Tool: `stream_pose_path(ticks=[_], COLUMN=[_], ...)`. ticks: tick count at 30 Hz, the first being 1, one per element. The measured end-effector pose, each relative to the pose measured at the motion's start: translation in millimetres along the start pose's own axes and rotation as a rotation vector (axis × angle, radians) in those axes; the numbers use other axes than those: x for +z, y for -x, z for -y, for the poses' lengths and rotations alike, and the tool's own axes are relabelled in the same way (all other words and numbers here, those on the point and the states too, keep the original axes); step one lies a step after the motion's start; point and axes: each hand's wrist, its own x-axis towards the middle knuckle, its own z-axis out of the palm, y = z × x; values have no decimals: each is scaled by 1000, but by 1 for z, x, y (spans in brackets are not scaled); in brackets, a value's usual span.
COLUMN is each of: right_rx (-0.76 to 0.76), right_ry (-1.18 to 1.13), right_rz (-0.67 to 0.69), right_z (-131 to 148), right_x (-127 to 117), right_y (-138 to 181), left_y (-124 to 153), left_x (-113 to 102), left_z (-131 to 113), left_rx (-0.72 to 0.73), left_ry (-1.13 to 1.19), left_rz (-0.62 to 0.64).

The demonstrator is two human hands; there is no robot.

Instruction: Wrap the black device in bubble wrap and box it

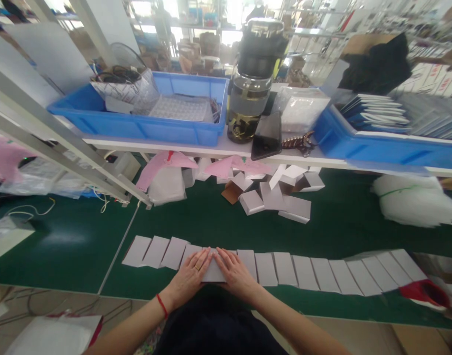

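A long row of flat white cardboard pieces (303,270) lies side by side along the near edge of the green table (218,227). My left hand (191,277) and my right hand (236,275) both rest flat on one white piece (213,272) in the middle of the row, fingers spread and fingertips nearly touching. A red string circles my left wrist and a ring shows on one finger. Neither hand grips anything; both press down on the piece.
A heap of small white folded boxes (275,197) lies further back under a white shelf (196,148). On the shelf stand two blue bins (148,125), a glass jar (253,84) and a black phone (267,135). White bagged material (414,199) sits right.
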Motion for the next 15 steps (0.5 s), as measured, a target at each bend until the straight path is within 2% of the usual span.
stream_pose_path(ticks=[8, 15], right_rx=[9, -19], right_ry=[-26, -65], right_rz=[-63, -108], right_z=[-4, -12], right_x=[15, 33], right_y=[-1, 6], left_y=[2, -2], left_x=[15, 9], left_z=[-1, -14], left_rx=[-4, -96], left_ry=[-106, 33], left_rz=[-6, 23])
